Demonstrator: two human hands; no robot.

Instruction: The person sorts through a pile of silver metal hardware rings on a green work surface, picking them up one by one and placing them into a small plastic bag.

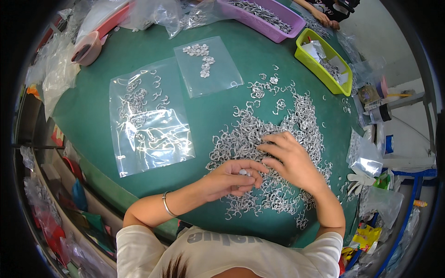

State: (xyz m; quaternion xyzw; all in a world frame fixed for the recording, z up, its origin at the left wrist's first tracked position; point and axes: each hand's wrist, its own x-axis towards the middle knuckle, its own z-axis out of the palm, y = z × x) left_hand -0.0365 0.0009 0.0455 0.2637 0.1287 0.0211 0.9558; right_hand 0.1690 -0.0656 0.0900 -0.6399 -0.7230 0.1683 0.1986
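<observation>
A wide heap of small silver C-shaped metal pieces point(250, 136) lies spread on the green table in front of me. My left hand point(232, 180), palm up at the near left of the heap, curls its fingers around a few small pale metal pieces point(244, 172). Just to the right, my right hand point(293, 160) hovers over or touches the heap, its fingers spread toward the left. Its fingertips partly cover the pieces below, and I make out nothing held in it. The two hands nearly meet at the left index fingertip.
To the left lies a clear plastic bag point(153, 116) with curved metal pieces on it; beyond it, another clear bag point(222, 76) carries small round pieces. A purple basket point(278, 33) and a lime-green basket point(320, 72) stand at the back. A person's hand point(327, 19) shows at far right.
</observation>
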